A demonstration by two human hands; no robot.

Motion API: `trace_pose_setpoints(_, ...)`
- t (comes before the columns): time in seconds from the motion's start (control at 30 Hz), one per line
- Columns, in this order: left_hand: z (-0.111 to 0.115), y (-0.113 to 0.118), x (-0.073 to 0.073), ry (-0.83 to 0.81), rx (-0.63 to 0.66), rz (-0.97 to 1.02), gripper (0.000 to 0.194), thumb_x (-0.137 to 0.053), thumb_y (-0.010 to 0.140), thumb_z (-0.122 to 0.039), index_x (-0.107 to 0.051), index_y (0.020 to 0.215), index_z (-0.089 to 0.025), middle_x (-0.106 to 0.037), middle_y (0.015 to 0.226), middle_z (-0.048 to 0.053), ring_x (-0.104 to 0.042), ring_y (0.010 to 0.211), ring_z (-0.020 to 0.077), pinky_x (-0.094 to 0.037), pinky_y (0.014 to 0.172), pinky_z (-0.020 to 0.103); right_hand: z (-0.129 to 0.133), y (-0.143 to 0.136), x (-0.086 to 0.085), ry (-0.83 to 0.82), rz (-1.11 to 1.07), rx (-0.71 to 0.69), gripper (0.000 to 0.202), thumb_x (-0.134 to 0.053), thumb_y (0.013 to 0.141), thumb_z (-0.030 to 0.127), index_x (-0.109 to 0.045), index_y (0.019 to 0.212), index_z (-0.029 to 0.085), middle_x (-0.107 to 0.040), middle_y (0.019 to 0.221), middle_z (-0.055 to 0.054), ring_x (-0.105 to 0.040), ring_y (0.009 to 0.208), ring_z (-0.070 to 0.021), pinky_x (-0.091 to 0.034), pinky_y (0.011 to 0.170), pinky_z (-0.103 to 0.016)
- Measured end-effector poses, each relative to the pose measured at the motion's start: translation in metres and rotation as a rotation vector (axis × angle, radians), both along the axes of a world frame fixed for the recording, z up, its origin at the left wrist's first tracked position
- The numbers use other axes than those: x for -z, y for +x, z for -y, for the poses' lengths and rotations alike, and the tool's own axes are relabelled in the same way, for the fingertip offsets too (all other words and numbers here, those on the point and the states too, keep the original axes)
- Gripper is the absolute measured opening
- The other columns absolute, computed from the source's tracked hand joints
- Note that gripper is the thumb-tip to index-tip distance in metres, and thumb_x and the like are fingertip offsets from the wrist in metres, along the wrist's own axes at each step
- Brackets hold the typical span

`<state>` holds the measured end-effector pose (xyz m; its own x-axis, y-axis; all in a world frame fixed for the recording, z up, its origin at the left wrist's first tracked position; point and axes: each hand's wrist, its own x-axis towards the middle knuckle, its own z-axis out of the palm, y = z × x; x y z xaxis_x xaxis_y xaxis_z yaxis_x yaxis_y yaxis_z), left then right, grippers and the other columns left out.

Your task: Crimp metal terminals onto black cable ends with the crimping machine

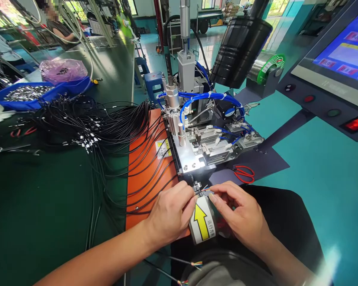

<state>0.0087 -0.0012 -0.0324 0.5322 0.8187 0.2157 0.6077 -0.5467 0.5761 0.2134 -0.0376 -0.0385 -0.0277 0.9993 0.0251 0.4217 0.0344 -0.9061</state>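
My left hand (173, 208) is closed in a pinch on a thin black cable at the front of the machine. From its fingertips the stripped cable end spreads into fine coloured wires (206, 189). My right hand (241, 208) has thumb and forefinger closed at the tips of these wires. Just beyond the fingertips sits a small metal wire holder (197, 185). Below both hands lies a rounded cover with a yellow arrow label (201, 222). More black cables with bared coloured ends (197, 264) hang near my lap.
A soldering-type machine (197, 139) with blue air hoses stands ahead. Black cables (122, 123) lie across the orange plate (140, 174) and green table. Red-handled scissors (244, 174) lie right of the machine. A control screen (343, 55) overhangs the right side. Blue trays (20, 104) hold metal parts; a person (59, 29) sits behind.
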Motion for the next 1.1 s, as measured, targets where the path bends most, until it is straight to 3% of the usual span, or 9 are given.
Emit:
trace_pose_setpoints(0.37,0.0,0.002,-0.006,-0.008,0.006,-0.035,0.028,-0.042,0.098,-0.025,-0.044,0.071,-0.018,-0.045,0.074,0.001,-0.044,0.067,0.0132,-0.032,0.061,0.028,-0.001,-0.004,-0.003,0.36,0.122,-0.036,0.014,-0.057,0.094,0.015,-0.066,0.105,0.017,-0.061,0.092,-0.005,-0.057,0.082,-0.0128,-0.048,0.074,-0.026)
trace_pose_setpoints(0.43,0.0,0.002,-0.007,-0.011,0.007,-0.037,0.028,-0.042,0.098,-0.025,-0.044,0.071,-0.018,-0.045,0.073,0.001,-0.044,0.066,0.0131,-0.032,0.06,0.028,-0.002,-0.006,-0.004,0.326,0.089,-0.029,0.01,-0.058,0.093,0.017,-0.067,0.099,0.018,-0.061,0.09,-0.004,-0.057,0.08,-0.0125,-0.048,0.071,-0.025)
trace_pose_setpoints(0.6,0.0,0.001,-0.005,-0.019,0.007,-0.016,0.028,-0.043,0.098,-0.024,-0.046,0.071,-0.017,-0.046,0.074,0.001,-0.045,0.066,0.0126,-0.033,0.06,0.027,-0.007,-0.009,-0.006,-0.013,-0.036,0.017,0.016,-0.06,0.094,0.033,-0.065,0.086,0.02,-0.059,0.078,-0.001,-0.055,0.066,-0.0119,-0.046,0.059,-0.025)
trace_pose_setpoints(0.67,0.0,0.001,-0.003,-0.019,0.007,-0.007,0.028,-0.043,0.098,-0.025,-0.048,0.072,-0.017,-0.046,0.074,0.002,-0.046,0.068,0.0127,-0.034,0.061,0.027,-0.007,-0.01,-0.005,-0.022,-0.028,0.024,0.017,-0.06,0.093,0.033,-0.065,0.084,0.02,-0.058,0.076,-0.001,-0.054,0.065,-0.0119,-0.045,0.058,-0.025)
trace_pose_setpoints(0.8,0.002,0.0,0.001,-0.001,-0.019,0.002,0.027,-0.044,0.098,-0.025,-0.048,0.073,-0.017,-0.046,0.073,0.001,-0.046,0.068,0.0126,-0.034,0.062,0.028,-0.003,-0.016,0.0,0.291,0.079,0.001,0.007,-0.059,0.091,0.017,-0.066,0.089,0.018,-0.059,0.081,-0.002,-0.055,0.07,-0.0113,-0.045,0.063,-0.025)
trace_pose_setpoints(0.9,0.002,0.001,0.003,0.037,-0.028,0.014,0.026,-0.044,0.098,-0.024,-0.044,0.073,-0.018,-0.045,0.072,0.0,-0.043,0.066,0.0123,-0.032,0.061,0.029,0.0,-0.022,0.009,0.473,0.138,-0.044,0.013,-0.059,0.089,0.007,-0.064,0.098,0.016,-0.059,0.085,-0.005,-0.056,0.077,-0.0134,-0.046,0.07,-0.027)
trace_pose_setpoints(1.1,0.002,0.0,0.001,0.023,-0.035,0.049,0.025,-0.044,0.098,-0.022,-0.044,0.074,-0.018,-0.045,0.074,0.0,-0.043,0.067,0.0121,-0.032,0.061,0.028,-0.001,-0.028,0.015,0.448,0.108,-0.004,0.012,-0.06,0.089,0.009,-0.065,0.098,0.017,-0.06,0.086,-0.004,-0.057,0.077,-0.0129,-0.046,0.07,-0.026)
